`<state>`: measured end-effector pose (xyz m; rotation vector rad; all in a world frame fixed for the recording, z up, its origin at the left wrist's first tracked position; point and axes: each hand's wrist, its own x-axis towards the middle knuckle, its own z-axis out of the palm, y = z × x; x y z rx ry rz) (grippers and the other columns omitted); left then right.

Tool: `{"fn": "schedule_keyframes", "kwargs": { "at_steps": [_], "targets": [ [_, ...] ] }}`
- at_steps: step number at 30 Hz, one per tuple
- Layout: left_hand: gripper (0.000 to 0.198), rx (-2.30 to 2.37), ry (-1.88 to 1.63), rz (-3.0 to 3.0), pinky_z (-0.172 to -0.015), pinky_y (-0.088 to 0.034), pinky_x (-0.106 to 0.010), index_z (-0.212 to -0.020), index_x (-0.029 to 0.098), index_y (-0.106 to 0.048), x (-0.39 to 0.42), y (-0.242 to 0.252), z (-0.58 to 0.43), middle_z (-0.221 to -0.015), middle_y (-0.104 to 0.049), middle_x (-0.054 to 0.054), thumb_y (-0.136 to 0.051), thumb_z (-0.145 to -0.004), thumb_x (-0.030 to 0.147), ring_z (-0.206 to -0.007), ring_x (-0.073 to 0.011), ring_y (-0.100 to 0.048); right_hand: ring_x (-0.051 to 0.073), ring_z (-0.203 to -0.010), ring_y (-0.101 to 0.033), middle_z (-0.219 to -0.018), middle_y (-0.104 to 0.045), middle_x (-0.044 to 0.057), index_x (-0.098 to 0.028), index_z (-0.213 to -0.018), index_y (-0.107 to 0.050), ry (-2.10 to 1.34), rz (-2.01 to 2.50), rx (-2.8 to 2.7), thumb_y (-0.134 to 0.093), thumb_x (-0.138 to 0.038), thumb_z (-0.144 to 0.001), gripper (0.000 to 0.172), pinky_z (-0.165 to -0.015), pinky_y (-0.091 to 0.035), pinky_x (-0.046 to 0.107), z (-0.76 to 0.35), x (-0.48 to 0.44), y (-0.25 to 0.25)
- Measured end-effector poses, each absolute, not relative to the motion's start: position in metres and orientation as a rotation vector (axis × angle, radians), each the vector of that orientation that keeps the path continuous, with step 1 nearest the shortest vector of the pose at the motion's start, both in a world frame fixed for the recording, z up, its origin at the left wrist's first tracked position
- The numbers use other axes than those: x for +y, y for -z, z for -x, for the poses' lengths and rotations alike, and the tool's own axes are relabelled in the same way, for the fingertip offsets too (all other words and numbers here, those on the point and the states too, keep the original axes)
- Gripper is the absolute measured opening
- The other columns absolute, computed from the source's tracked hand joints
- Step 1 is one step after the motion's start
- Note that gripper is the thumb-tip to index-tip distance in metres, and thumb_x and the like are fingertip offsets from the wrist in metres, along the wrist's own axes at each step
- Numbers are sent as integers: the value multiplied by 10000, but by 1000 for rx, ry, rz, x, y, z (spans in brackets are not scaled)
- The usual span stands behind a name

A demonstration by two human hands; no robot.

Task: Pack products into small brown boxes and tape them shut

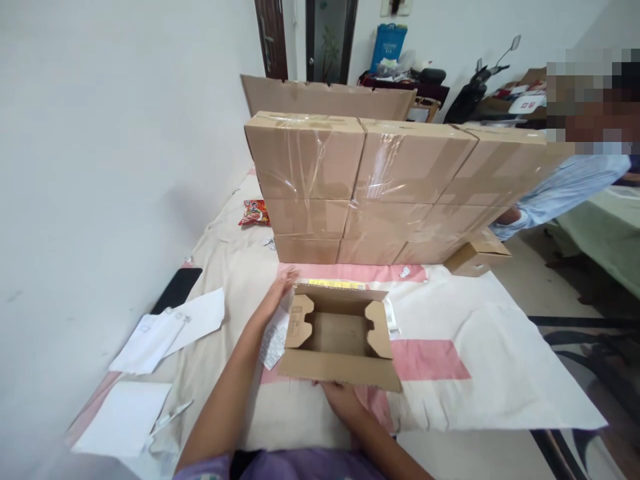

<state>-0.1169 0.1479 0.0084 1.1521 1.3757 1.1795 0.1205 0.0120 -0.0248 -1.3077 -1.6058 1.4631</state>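
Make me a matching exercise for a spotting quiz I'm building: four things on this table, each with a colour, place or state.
Things:
1 nearest box
2 snack packet
3 phone
4 stacked boxes

Descriptions:
A black, by the wall
B taped shut
C red, left of the stack
D flaps open

Pairs: 1-D, 2-C, 3-A, 4-B

Far: stacked taped cartons (pixel 380 187). Left of them, red snack packet (pixel 254 212). Near left: white papers (pixel 170 330), black phone (pixel 176 289). Far right: scooter (pixel 475 87), another person's light-blue sleeve (pixel 565 190).
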Motion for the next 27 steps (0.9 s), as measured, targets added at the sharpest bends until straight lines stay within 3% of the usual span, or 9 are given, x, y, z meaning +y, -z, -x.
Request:
{"fn": "schedule_keyframes", "kwargs": {
  "at_steps": [2,5,9,17,19,22,25,27],
  "targets": [
    [707,1528,-1217,-1204,-1233,-260,-480,-1489,200,-448,118,1,129,-1539,-482,-140,-465,-920,618,-1461,-292,-407,281,-856,-705,-782,-739,77,-233,-651,-648,-1466,1369,-1529,-588,-595,-809,399,-875,-576,440,-120,9,30],
    [740,1736,-918,-1548,-1259,-141,-521,-1475,258,-488,66,18,142,-1586,-427,-115,-686,-811,517,-1524,-333,-282,277,-880,-695,-800,-739,75,-232,-654,-635,-1465,1346,-1499,-622,-565,-787,359,-928,-549,440,-116,6,30],
    [621,1878,-547,-1820,-1258,-46,-546,-1472,314,-504,29,38,145,-1632,-343,-74,-609,-880,472,-1557,-326,-180,274,-827,-694,-769,-730,72,-233,-660,-632,-1471,1297,-1507,-616,-576,-792,368,-883,-563,437,-111,8,29],
    [550,2227,-829,-1747,-1241,4,-599,-1449,218,-508,58,32,146,-1618,-359,-151,-508,-953,455,-1555,-346,-172,313,-884,-718,-853,-760,106,-226,-809,-709,-1424,1263,-1556,-621,-563,-798,349,-892,-568,469,-113,6,39],
    [575,2051,-1027,-1714,-1264,-23,-539,-1447,221,-506,75,18,141,-1607,-382,-135,-552,-929,466,-1542,-319,-223,320,-920,-720,-899,-768,119,-222,-859,-722,-1398,1242,-1582,-621,-538,-811,335,-908,-565,476,-114,5,43],
    [660,1590,-1200,-1543,-1267,-168,-473,-1481,211,-467,111,-5,127,-1603,-392,-118,-557,-907,523,-1507,-294,-313,329,-948,-722,-942,-775,131,-220,-897,-730,-1382,1233,-1609,-607,-511,-832,323,-932,-558,487,-114,5,50],
    [623,1309,-1103,-1490,-1189,-351,-480,-1441,210,-535,152,-20,114,-1523,-509,-119,-453,-934,563,-1421,-306,-455,338,-1010,-719,-1014,-776,136,-225,-955,-735,-1399,1213,-1621,-592,-491,-841,324,-966,-546,495,-114,5,53],
    [596,1225,-991,-1514,-1130,-422,-499,-1365,216,-618,176,-25,106,-1410,-618,-122,-528,-892,568,-1347,-335,-530,342,-1014,-721,-1024,-776,141,-222,-965,-734,-1413,1197,-1626,-575,-490,-846,334,-972,-543,505,-114,5,51]
  ]
}}
